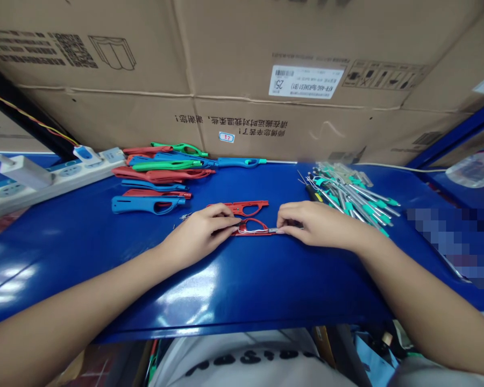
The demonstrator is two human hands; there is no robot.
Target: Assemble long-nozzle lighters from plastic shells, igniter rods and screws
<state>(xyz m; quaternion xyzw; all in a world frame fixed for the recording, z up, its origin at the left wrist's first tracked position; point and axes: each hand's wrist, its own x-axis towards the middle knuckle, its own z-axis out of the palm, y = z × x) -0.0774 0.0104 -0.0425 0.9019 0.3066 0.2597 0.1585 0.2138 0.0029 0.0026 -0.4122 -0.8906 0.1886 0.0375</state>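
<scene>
A red half shell of a long-necked lighter handle [255,232] lies on the blue table between my hands, with white wire running along its trigger opening. My left hand [205,231] is closed, pinching at the shell's left end, where a small dark part shows at the fingertips. My right hand [314,221] pinches a silver metal tube [272,230] at the shell's right end; the rest of the tube is hidden by the hand. Just behind lies a second red half shell [250,207], partly covered by my left hand.
Blue, red and green lighter handles [149,205] are stacked at the back left, near a white power strip [68,173]. Metal tubes with teal ends [358,196] lie piled at the back right. A large cardboard box [234,64] stands behind the blue table [266,290].
</scene>
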